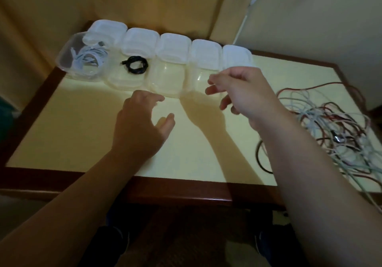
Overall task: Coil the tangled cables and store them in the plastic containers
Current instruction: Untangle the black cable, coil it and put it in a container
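Five containers (167, 76) — two coiled cables (135, 65)

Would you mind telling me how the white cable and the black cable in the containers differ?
The white cable lies in the leftmost container, which is tipped at an angle; the black cable lies in the second container, which sits flat. The white cable is a looser, larger bundle; the black cable is a small, tight ring. Both are coiled and stored in clear plastic containers with lids open.
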Action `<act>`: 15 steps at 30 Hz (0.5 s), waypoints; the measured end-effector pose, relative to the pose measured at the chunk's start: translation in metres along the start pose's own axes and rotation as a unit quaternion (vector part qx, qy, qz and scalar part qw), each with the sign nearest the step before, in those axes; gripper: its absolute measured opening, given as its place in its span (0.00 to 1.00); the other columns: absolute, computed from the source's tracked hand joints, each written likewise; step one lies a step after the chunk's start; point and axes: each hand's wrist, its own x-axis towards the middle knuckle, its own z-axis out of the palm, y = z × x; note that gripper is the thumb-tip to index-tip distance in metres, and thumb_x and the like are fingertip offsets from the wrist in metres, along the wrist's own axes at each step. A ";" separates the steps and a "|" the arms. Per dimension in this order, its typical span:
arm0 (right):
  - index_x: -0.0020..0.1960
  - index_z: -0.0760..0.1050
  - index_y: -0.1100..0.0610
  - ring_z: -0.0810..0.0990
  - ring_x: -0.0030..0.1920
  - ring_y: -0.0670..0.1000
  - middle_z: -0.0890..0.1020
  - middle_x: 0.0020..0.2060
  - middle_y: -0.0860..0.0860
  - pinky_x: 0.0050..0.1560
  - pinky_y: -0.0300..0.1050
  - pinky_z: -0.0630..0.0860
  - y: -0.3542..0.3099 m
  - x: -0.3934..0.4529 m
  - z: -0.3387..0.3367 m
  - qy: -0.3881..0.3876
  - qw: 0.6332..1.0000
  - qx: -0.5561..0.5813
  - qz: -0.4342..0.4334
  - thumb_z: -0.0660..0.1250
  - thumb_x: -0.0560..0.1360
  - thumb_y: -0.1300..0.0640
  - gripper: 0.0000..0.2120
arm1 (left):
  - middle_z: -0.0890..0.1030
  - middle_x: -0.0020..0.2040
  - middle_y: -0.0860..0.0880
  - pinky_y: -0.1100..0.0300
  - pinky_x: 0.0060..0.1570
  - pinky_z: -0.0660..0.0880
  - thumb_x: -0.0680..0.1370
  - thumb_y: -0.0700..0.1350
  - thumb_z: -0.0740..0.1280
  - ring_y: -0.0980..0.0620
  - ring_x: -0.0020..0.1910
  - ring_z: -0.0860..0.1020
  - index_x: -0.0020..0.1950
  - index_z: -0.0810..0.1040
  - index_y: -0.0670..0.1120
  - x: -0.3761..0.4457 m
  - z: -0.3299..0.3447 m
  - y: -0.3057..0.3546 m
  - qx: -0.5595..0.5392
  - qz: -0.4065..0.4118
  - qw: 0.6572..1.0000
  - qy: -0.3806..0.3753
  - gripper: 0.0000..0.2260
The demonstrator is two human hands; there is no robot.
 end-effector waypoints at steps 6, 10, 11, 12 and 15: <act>0.48 0.84 0.59 0.77 0.29 0.51 0.88 0.40 0.52 0.26 0.40 0.67 0.056 -0.046 -0.057 0.053 0.994 0.085 0.053 0.71 0.80 0.56 0.07 | 0.78 0.55 0.49 0.55 0.52 0.74 0.74 0.52 0.70 0.52 0.51 0.77 0.59 0.81 0.48 0.001 0.036 0.051 -0.047 0.046 0.997 -0.045 0.16; 0.47 0.84 0.59 0.76 0.29 0.50 0.88 0.39 0.54 0.28 0.40 0.71 0.091 -0.056 -0.089 0.067 0.982 0.140 0.106 0.71 0.80 0.58 0.05 | 0.79 0.53 0.50 0.57 0.52 0.75 0.76 0.42 0.72 0.55 0.50 0.76 0.58 0.81 0.46 0.000 0.068 0.078 -0.070 0.096 0.989 -0.093 0.11; 0.48 0.84 0.59 0.76 0.29 0.50 0.87 0.38 0.55 0.30 0.41 0.71 0.099 -0.057 -0.094 0.064 0.978 0.162 0.115 0.71 0.80 0.59 0.05 | 0.79 0.53 0.50 0.60 0.51 0.74 0.75 0.39 0.71 0.55 0.49 0.76 0.57 0.82 0.46 0.000 0.077 0.084 -0.070 0.114 0.985 -0.111 0.11; 0.49 0.83 0.60 0.76 0.29 0.51 0.87 0.38 0.55 0.32 0.43 0.72 0.105 -0.059 -0.098 0.063 0.974 0.182 0.118 0.70 0.80 0.59 0.05 | 0.79 0.52 0.50 0.65 0.50 0.72 0.75 0.36 0.71 0.55 0.48 0.76 0.56 0.82 0.46 -0.001 0.084 0.089 -0.072 0.131 0.980 -0.127 0.12; 0.47 0.83 0.58 0.77 0.31 0.52 0.86 0.37 0.55 0.36 0.45 0.73 0.120 -0.061 -0.105 0.062 0.969 0.210 0.112 0.69 0.81 0.59 0.06 | 0.78 0.48 0.53 0.74 0.43 0.66 0.74 0.35 0.72 0.57 0.42 0.75 0.52 0.84 0.48 -0.006 0.102 0.105 -0.093 0.179 0.964 -0.176 0.11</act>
